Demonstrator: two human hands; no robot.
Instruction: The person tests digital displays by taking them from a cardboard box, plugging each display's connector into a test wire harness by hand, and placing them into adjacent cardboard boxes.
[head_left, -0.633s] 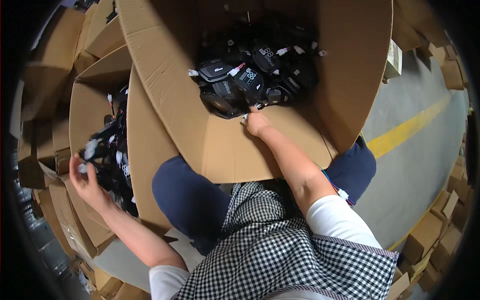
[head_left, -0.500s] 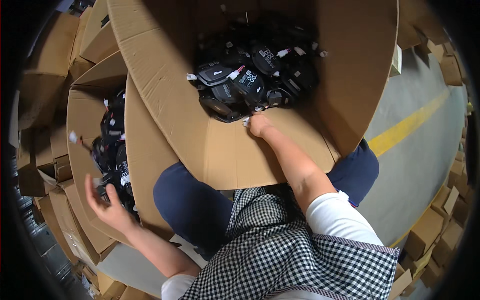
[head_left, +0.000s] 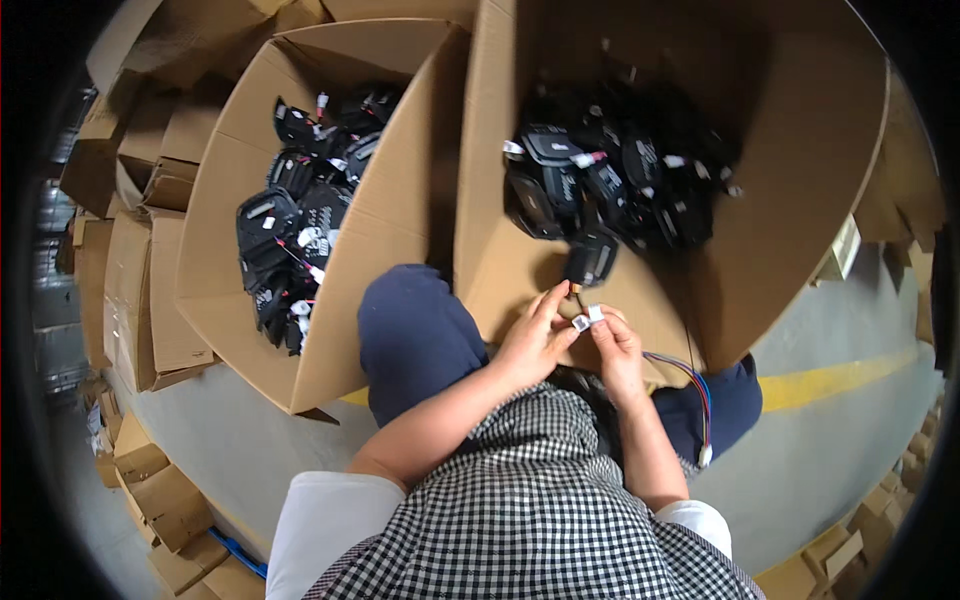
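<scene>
My left hand [head_left: 530, 345] pinches the short lead of a black display unit [head_left: 592, 258]. The unit sits just beyond my fingertips, at the near wall of the right box. A white connector [head_left: 581, 322] shows by the left thumb. My right hand [head_left: 616, 355] is closed on another white connector [head_left: 596, 313], right beside the first. From near the right hand a wire harness [head_left: 697, 385] of red, blue and dark wires curves over my right knee, ending in a white plug [head_left: 706, 456]. Whether the two connectors touch, I cannot tell.
A large cardboard box [head_left: 500, 250] before me holds a heap of black display units [head_left: 640, 170] with white plugs. To its left, a second cardboard box [head_left: 215, 230] holds similar units [head_left: 268, 215]. More cartons [head_left: 130, 290] stand at far left. A yellow line [head_left: 840, 380] crosses the floor.
My left hand has come from the left box to the middle, and my right hand has drawn back toward me. Both now hold parts together. The view has shifted left.
</scene>
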